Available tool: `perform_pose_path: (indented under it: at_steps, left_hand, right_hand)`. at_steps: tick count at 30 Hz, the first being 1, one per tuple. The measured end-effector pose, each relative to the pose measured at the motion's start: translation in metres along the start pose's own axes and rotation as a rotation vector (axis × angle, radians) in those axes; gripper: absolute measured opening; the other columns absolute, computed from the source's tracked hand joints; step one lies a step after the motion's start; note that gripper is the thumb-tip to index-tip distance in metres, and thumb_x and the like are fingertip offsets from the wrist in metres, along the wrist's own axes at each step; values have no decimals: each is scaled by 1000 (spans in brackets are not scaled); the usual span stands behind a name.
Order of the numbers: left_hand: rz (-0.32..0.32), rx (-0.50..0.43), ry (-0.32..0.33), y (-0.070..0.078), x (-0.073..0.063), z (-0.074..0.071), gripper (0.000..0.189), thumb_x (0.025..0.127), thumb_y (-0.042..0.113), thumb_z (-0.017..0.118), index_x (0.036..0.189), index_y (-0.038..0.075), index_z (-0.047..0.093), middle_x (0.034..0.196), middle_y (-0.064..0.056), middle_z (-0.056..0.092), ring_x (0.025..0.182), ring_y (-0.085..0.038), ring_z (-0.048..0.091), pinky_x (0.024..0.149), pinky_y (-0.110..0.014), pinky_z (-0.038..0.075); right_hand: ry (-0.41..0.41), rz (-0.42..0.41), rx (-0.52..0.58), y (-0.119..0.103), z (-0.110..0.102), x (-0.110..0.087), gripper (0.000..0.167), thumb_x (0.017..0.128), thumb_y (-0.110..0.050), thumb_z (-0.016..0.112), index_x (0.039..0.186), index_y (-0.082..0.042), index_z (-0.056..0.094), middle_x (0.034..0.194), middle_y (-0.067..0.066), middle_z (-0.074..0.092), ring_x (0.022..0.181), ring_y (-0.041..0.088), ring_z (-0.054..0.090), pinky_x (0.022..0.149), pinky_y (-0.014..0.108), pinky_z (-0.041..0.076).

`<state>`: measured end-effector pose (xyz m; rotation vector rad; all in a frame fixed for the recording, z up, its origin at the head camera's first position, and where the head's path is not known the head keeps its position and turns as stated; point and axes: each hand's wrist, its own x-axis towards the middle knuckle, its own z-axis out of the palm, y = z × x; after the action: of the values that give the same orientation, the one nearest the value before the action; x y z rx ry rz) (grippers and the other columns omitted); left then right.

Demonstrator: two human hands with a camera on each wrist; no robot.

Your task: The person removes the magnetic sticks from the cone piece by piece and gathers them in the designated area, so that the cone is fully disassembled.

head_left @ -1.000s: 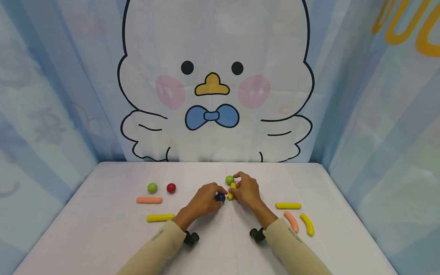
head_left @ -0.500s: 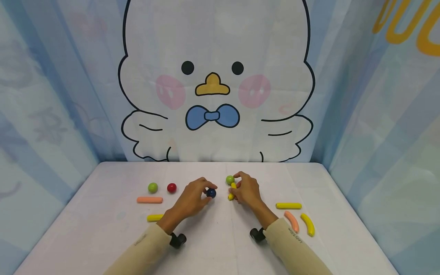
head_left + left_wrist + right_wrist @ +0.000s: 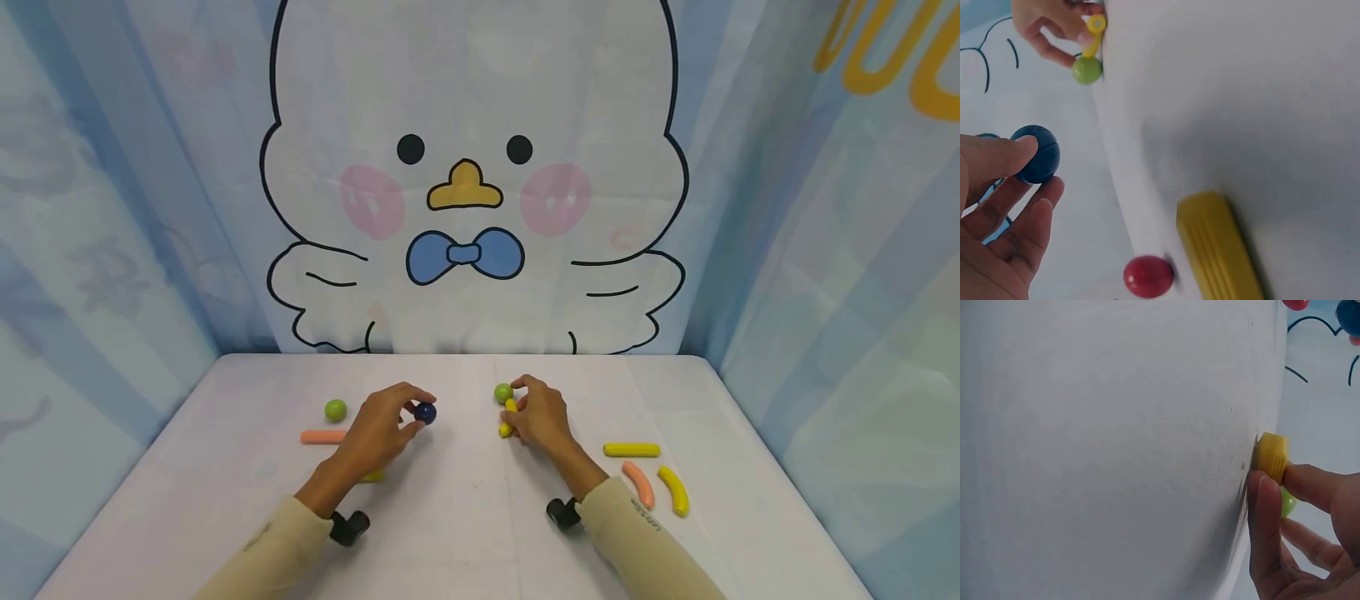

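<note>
My left hand (image 3: 378,429) pinches a dark blue ball (image 3: 425,413) between thumb and fingers; in the left wrist view the ball (image 3: 1047,164) is off the table. My right hand (image 3: 543,414) holds a short yellow stick (image 3: 507,427) on the table, with thumb and finger on its sides in the right wrist view. A green ball (image 3: 503,393) lies at the far end of that stick, close to the right fingers. Something reddish shows behind the yellow stick, partly hidden by the right hand. A red ball (image 3: 1147,276) is hidden by the left hand in the head view.
At left lie another green ball (image 3: 335,410), an orange stick (image 3: 322,437) and a yellow stick (image 3: 1216,250) mostly covered by the left arm. At right are a straight yellow stick (image 3: 632,450), a curved orange piece (image 3: 638,485) and a curved yellow piece (image 3: 674,491).
The left hand has moved left and slightly away from me with the blue ball, leaving the yellow stick and right hand. The right hand has stayed in place.
</note>
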<state>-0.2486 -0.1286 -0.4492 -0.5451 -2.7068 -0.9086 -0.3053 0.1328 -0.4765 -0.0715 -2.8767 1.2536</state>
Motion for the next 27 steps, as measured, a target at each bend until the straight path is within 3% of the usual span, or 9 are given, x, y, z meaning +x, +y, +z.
perform_pose_path:
  at_steps: [9, 15, 21, 27]
  left_hand:
    - [-50, 29, 42, -19, -9, -27, 41, 88, -1, 83, 126, 10, 75, 121, -10, 71, 100, -29, 68, 89, -45, 62]
    - [-96, 49, 63, -36, -16, -45, 42, 88, -3, 83, 128, 10, 74, 119, -10, 70, 99, -28, 69, 83, -41, 63]
    - [-137, 71, 94, -51, -23, -63, 41, 89, -2, 82, 128, 8, 74, 120, -14, 70, 100, -28, 68, 85, -45, 63]
    - [-177, 99, 111, -69, -28, -78, 42, 90, -2, 81, 130, 6, 71, 125, -19, 69, 104, -39, 70, 88, -54, 62]
  right_hand:
    - [3, -15, -5, 1, 0, 0, 53, 87, -8, 87, 135, -10, 65, 96, 11, 65, 55, 15, 65, 47, 24, 53]
    - [7, -18, -9, 0, 0, -1, 53, 87, -8, 87, 135, -9, 65, 95, 11, 65, 55, 14, 65, 47, 23, 52]
    - [5, -29, -12, 1, 1, -1, 52, 88, -9, 87, 135, -9, 65, 95, 11, 65, 54, 14, 64, 47, 23, 53]
    - [4, -29, -5, 1, 1, 0, 52, 87, -8, 87, 135, -9, 65, 95, 10, 65, 54, 15, 64, 47, 24, 53]
